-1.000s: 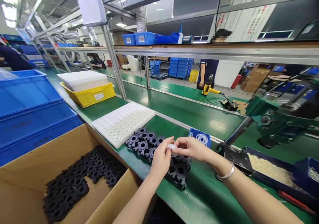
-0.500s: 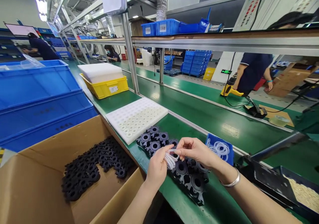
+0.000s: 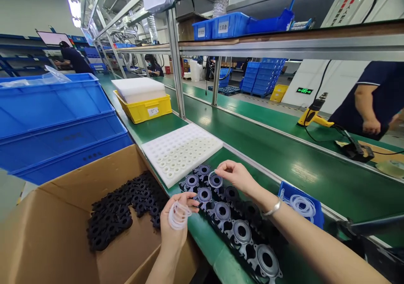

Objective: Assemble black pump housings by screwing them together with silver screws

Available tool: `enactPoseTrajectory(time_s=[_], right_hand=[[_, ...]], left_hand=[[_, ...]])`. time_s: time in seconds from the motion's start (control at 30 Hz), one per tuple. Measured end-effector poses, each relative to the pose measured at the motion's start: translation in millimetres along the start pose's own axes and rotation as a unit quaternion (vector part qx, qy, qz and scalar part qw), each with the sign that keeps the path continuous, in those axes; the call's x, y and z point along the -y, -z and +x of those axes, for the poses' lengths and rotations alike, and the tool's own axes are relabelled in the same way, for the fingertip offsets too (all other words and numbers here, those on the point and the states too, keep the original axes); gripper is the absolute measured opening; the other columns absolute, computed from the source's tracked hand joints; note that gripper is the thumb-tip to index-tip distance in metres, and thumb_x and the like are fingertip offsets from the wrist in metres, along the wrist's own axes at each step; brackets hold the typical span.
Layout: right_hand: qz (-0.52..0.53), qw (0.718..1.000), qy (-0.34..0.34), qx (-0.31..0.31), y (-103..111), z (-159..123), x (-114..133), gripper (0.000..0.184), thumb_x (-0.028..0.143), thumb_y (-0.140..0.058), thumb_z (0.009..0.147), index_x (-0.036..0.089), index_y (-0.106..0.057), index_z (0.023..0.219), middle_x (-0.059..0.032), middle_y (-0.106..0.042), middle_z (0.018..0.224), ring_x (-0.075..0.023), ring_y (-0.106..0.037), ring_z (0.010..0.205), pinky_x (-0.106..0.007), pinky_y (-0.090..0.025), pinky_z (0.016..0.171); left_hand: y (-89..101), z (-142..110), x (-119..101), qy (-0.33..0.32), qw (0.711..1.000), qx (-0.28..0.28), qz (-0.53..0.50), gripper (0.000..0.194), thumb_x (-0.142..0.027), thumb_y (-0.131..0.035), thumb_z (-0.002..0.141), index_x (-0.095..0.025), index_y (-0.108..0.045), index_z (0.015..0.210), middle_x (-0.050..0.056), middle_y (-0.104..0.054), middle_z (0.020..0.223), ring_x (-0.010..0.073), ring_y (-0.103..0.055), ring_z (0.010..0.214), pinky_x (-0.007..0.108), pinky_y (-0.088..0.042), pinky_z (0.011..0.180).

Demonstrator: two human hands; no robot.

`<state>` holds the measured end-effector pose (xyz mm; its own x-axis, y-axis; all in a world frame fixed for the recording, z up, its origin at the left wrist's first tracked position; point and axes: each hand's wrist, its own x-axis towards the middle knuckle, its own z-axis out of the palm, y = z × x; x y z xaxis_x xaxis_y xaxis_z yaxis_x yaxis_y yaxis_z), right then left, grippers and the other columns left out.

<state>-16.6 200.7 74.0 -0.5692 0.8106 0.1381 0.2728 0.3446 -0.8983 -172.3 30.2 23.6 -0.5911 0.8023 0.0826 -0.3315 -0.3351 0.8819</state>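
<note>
White ring (image 3: 209,179) pinched at the black parts (image 3: 221,220)
The ring is gripped between the right hand's (image 3: 238,176) thumb and fingertips; on the left hand (image 3: 166,220), fingers loosely parted, a bunch of rings (image 3: 178,216) is carried. The parts are bordered by a foam tray (image 3: 168,143) and metal rail (image 3: 249,165) on the green bench (image 3: 202,238).

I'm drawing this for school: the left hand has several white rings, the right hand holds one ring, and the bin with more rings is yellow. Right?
Not quite: the bin with more rings is blue, as the head view shows. The left hand does have several white rings, and the right hand holds one ring.
</note>
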Motion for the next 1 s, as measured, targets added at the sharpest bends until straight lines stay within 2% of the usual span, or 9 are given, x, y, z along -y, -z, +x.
enactPoseTrajectory(time_s=[0.1,0.2,0.33,0.43,0.6,0.67,0.8,0.9,1.0], right_hand=[[-0.046,0.998,0.001,-0.032,-14,36,-20,0.022,0.033,-0.068,0.08,0.019,-0.06,0.065,-0.005,-0.066,0.087,-0.0193,-0.06,0.085,-0.032,-0.044,0.082],[-0.087,0.995,-0.004,-0.047,-28,60,-35,0.02,0.028,-0.068,0.079,0.019,-0.059,0.063,-0.0047,-0.065,0.082,-0.0198,-0.06,0.084,-0.032,-0.045,0.081],[-0.124,0.992,-0.002,-0.036,-41,73,-46,0.02,0.026,-0.068,0.081,0.018,-0.06,0.064,-0.0035,-0.063,0.079,-0.0189,-0.06,0.082,-0.031,-0.046,0.079],[-0.147,0.989,0.008,-0.022,-47,74,-49,0.019,0.024,-0.068,0.082,0.018,-0.061,0.065,-0.004,-0.064,0.08,-0.0192,-0.061,0.085,-0.031,-0.047,0.08],[-0.184,0.982,0.027,-0.016,-50,71,-53,0.011,0.02,-0.064,0.085,0.017,-0.064,0.074,-0.0072,-0.064,0.089,-0.0198,-0.062,0.085,-0.034,-0.049,0.079],[-0.194,0.98,0.044,-0.013,-48,67,-52,0.006,0.019,-0.061,0.088,0.015,-0.065,0.089,-0.0101,-0.065,0.098,-0.0204,-0.062,0.085,-0.035,-0.05,0.079],[-0.204,0.969,0.132,0.04,-41,57,-47,0.036,0.011,-0.047,0.095,0.016,-0.052,0.13,-0.0105,-0.066,0.119,-0.0202,-0.059,0.11,-0.035,-0.046,0.095],[-0.217,0.95,0.2,0.105,-36,52,-44,0.042,0.009,-0.042,0.098,0.022,-0.049,0.137,-0.0062,-0.069,0.121,-0.0189,-0.054,0.122,-0.036,-0.041,0.102],[-0.238,0.937,0.223,0.127,-32,51,-45,0.04,0.01,-0.041,0.098,0.022,-0.053,0.135,-0.0084,-0.069,0.124,-0.0226,-0.054,0.123,-0.042,-0.039,0.103]], left_hand=[[11.7,12,-5,-0.008,0.998,0.03,0.06,0.03,-0.04,-0.065,0.089,-0.016,-0.071,0.072,0.007,-0.074,0.086,0.0165,-0.07,0.063,0.026,-0.059,0.053],[18.4,24,-3,-0.075,0.97,0.089,0.215,0.037,-0.039,-0.051,0.097,-0.016,-0.075,0.08,0.011,-0.075,0.094,0.0221,-0.073,0.081,0.035,-0.062,0.072],[14.5,46,7,-0.211,0.86,0.162,0.435,0.033,-0.029,-0.042,0.1,-0.019,-0.072,0.109,0.011,-0.071,0.118,0.0238,-0.066,0.113,0.043,-0.053,0.102],[4.7,64,17,-0.247,0.78,0.209,0.536,0.036,-0.023,-0.041,0.099,-0.017,-0.061,0.129,0.013,-0.063,0.136,0.0234,-0.059,0.126,0.047,-0.047,0.111],[-8.8,79,32,-0.282,0.676,0.258,0.63,0.04,-0.017,-0.044,0.095,-0.01,-0.056,0.132,0.018,-0.057,0.142,0.0273,-0.054,0.133,0.053,-0.042,0.114],[-10.2,81,34,-0.285,0.656,0.266,0.646,0.04,-0.017,-0.044,0.094,-0.009,-0.056,0.131,0.019,-0.058,0.14,0.0278,-0.054,0.133,0.052,-0.042,0.114],[-8.8,82,36,-0.292,0.646,0.273,0.651,0.04,-0.018,-0.043,0.096,-0.01,-0.055,0.133,0.019,-0.057,0.142,0.0276,-0.053,0.134,0.052,-0.043,0.114],[-7.4,82,39,-0.29,0.638,0.275,0.658,0.04,-0.018,-0.044,0.095,-0.009,-0.056,0.132,0.019,-0.058,0.14,0.0286,-0.055,0.132,0.052,-0.044,0.113],[-8.3,82,42,-0.29,0.633,0.266,0.667,0.04,-0.017,-0.044,0.094,-0.009,-0.057,0.131,0.019,-0.059,0.14,0.0292,-0.055,0.131,0.052,-0.045,0.112]])
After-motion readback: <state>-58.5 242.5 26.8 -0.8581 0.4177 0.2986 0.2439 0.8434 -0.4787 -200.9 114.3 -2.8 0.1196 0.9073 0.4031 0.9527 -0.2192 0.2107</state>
